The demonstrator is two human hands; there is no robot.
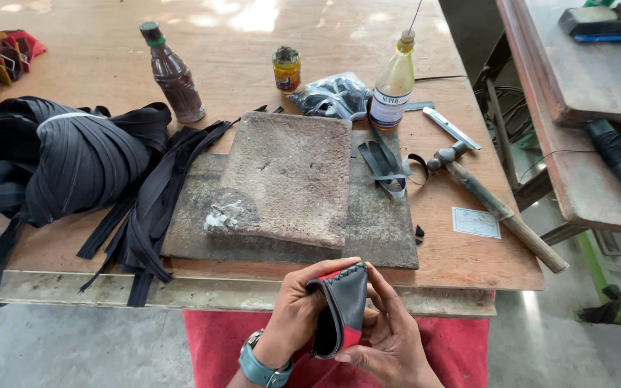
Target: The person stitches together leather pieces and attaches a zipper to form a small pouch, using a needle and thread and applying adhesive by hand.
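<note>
holding a small black leather pouch point(344, 307) with red trim and red stitching, both hands work it over the lap, just off the near edge of the table point(461, 266). left hand point(297, 316), watch on wrist, curled shut around the pouch's left side, fingers wrapped behind it. right hand point(389, 332) pinches the right side, thumb and fingertips closed on the leather. pouch sits upright between the hands, folded, not touching the table.

risk: pouch hangs over the red cloth point(210, 345) on the lap with nothing under it but that, so a loosened pinch would likely drop it there or to the floor. glue bottle point(392, 82) and dark bottle point(174, 74) stand upright at the far side; a careless reach across could tip them. hammer point(494, 205) lies with its handle end poking past the right table edge, could get knocked off.

room: stone slab point(289, 179) takes the centre, right in front of the hands, top mostly bare save a pale smear near its left corner. black zipper tape point(59, 158) piled at left, loose strips trailing over the near edge. small jar point(286, 68) and plastic bag point(333, 95) behind the slab. open floor at both sides of the lap.
</note>
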